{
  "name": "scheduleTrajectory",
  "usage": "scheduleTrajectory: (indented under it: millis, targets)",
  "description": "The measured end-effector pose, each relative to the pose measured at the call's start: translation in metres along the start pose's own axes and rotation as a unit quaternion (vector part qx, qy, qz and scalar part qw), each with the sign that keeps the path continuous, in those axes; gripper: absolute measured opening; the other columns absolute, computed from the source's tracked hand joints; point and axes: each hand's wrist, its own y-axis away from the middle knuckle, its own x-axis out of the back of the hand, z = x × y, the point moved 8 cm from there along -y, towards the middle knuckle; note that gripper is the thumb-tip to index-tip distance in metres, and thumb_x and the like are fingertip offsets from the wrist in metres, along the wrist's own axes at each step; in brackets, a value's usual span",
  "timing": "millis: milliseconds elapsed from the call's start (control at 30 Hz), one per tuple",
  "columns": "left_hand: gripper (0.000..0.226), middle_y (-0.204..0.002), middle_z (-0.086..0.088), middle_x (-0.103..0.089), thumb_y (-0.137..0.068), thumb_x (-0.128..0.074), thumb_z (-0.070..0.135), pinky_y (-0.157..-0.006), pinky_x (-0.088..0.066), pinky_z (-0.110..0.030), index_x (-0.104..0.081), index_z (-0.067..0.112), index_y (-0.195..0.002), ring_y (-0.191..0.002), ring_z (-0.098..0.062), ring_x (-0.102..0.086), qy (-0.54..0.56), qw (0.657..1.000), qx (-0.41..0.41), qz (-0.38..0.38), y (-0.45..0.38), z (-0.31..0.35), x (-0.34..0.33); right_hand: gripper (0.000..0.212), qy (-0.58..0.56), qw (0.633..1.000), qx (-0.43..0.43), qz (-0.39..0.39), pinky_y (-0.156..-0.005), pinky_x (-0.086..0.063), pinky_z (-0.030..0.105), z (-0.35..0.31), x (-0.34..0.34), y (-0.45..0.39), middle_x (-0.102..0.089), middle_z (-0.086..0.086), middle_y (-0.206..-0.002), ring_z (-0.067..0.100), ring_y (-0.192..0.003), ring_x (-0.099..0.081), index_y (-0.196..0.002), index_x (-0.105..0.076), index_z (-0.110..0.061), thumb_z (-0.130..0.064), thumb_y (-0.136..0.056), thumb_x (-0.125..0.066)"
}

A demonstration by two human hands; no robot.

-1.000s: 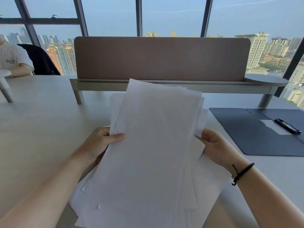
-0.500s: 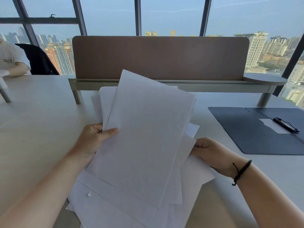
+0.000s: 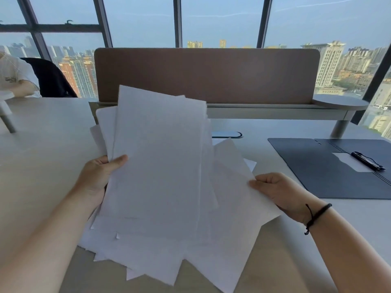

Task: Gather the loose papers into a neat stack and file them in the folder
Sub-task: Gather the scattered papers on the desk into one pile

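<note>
A loose, fanned bundle of white papers (image 3: 160, 176) is held up off the table in front of me, its sheets skewed at different angles. My left hand (image 3: 99, 176) grips the bundle's left edge, thumb on top of the front sheet. My right hand (image 3: 279, 191) pinches the right edge of the lower sheets, fingers curled under them. The dark blue folder (image 3: 317, 172) lies open on the table to the right, apart from both hands, with a black clip (image 3: 367, 160) on its inner right side.
A brown desk divider (image 3: 211, 75) on a grey shelf stands across the table behind the papers. A cable slot (image 3: 227, 134) sits just beyond them. Another person (image 3: 14, 79) sits at the far left by a black chair. Windows run behind.
The papers have fanned wider, the lower sheets swinging right. My right hand has moved right and down with them. My left hand keeps its grip on the left edge.
</note>
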Motion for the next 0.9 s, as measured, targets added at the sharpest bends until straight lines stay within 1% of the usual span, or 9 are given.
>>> scheduleTrajectory:
  millis: [133, 267, 367, 533, 600, 700, 833, 867, 900]
  targets:
    - [0.013, -0.087, 0.001, -0.079, -0.087, -0.068, 0.013, -0.073, -0.061, -0.034, -0.073, 0.011, -0.098, -0.070, -0.015, -0.075, 0.039, 0.999, 0.017, 0.023, -0.005, -0.005, 0.016, 0.030, -0.064, 0.993, 0.016, 0.095, -0.074, -0.050, 0.044, 0.000, 0.021, -0.005, -0.067, 0.041, -0.099, 0.034, -0.077, -0.064, -0.098, -0.068, 0.014, -0.014, -0.099, -0.057]
    - [0.012, -0.084, 0.003, -0.079, -0.090, -0.064, 0.010, -0.062, -0.061, -0.028, -0.071, 0.013, -0.099, -0.069, -0.013, -0.075, 0.048, 0.999, 0.023, 0.011, -0.002, -0.007, 0.009, 0.026, -0.164, 0.975, 0.026, 0.149, -0.077, -0.051, 0.042, -0.002, 0.031, -0.002, -0.070, 0.024, -0.091, 0.032, -0.081, -0.063, -0.100, -0.070, 0.008, -0.011, -0.101, -0.053]
    - [0.017, -0.089, 0.002, -0.079, -0.091, -0.061, 0.007, -0.065, -0.062, -0.028, -0.071, 0.013, -0.104, -0.074, -0.014, -0.075, 0.051, 0.998, 0.024, -0.008, -0.001, -0.011, -0.002, 0.025, -0.213, 0.964, 0.027, 0.158, -0.078, -0.057, 0.040, -0.004, 0.029, -0.001, -0.075, 0.016, -0.092, 0.030, -0.077, -0.069, -0.102, -0.072, 0.003, -0.012, -0.102, -0.052]
    - [0.022, -0.093, 0.001, -0.078, -0.094, -0.056, 0.006, -0.071, -0.061, -0.033, -0.069, 0.016, -0.108, -0.080, -0.015, -0.075, 0.064, 0.997, 0.036, -0.034, 0.009, -0.017, -0.030, 0.026, -0.197, 0.976, 0.022, 0.090, -0.081, -0.058, 0.044, -0.002, -0.007, -0.004, -0.076, 0.020, -0.109, 0.030, -0.088, -0.070, -0.110, -0.072, -0.006, -0.014, -0.104, -0.049]
    - [0.026, -0.103, -0.004, -0.076, -0.095, -0.055, 0.006, -0.078, -0.060, -0.039, -0.066, 0.013, -0.118, -0.089, -0.021, -0.073, 0.073, 0.996, 0.040, -0.038, 0.012, -0.018, -0.037, 0.026, -0.184, 0.981, 0.024, 0.047, -0.074, -0.058, 0.043, -0.002, -0.024, -0.004, -0.074, 0.025, -0.111, 0.034, -0.088, -0.068, -0.113, -0.071, -0.005, -0.013, -0.104, -0.048]
    - [0.041, -0.126, -0.012, -0.067, -0.093, -0.059, 0.004, -0.098, -0.050, -0.047, -0.055, 0.009, -0.134, -0.110, -0.029, -0.066, 0.056, 0.998, 0.011, -0.009, 0.011, -0.015, -0.034, 0.027, -0.171, 0.985, 0.035, 0.013, -0.052, -0.055, 0.031, -0.006, -0.033, -0.003, -0.072, 0.025, -0.101, 0.031, -0.077, -0.067, -0.116, -0.070, -0.004, -0.012, -0.104, -0.047]
    - [0.087, -0.145, 0.002, -0.052, -0.078, -0.079, 0.016, -0.103, -0.047, -0.044, -0.031, 0.020, -0.151, -0.123, -0.021, -0.058, 0.042, 0.998, -0.001, 0.037, 0.012, -0.015, -0.027, 0.029, -0.167, 0.983, 0.059, -0.041, -0.057, -0.059, 0.030, -0.015, -0.040, 0.003, -0.076, 0.021, -0.102, 0.026, -0.075, -0.072, -0.115, -0.071, -0.011, -0.003, -0.102, -0.047]
    - [0.092, -0.146, 0.001, -0.052, -0.074, -0.082, 0.020, -0.104, -0.046, -0.044, -0.031, 0.020, -0.151, -0.124, -0.023, -0.058, 0.032, 0.999, 0.009, 0.034, 0.011, -0.018, -0.028, 0.031, -0.161, 0.984, 0.059, -0.052, -0.051, -0.056, 0.026, -0.017, -0.045, 0.006, -0.077, 0.018, -0.097, 0.022, -0.069, -0.073, -0.116, -0.070, -0.009, 0.002, -0.101, -0.046]
    - [0.085, -0.141, -0.003, -0.057, -0.074, -0.081, 0.017, -0.102, -0.048, -0.045, -0.038, 0.017, -0.148, -0.121, -0.025, -0.061, 0.038, 0.999, 0.014, 0.023, 0.012, -0.020, -0.031, 0.033, -0.152, 0.985, 0.058, -0.061, -0.047, -0.052, 0.022, -0.017, -0.049, 0.007, -0.077, 0.016, -0.094, 0.019, -0.063, -0.073, -0.117, -0.068, -0.009, 0.006, -0.100, -0.044]
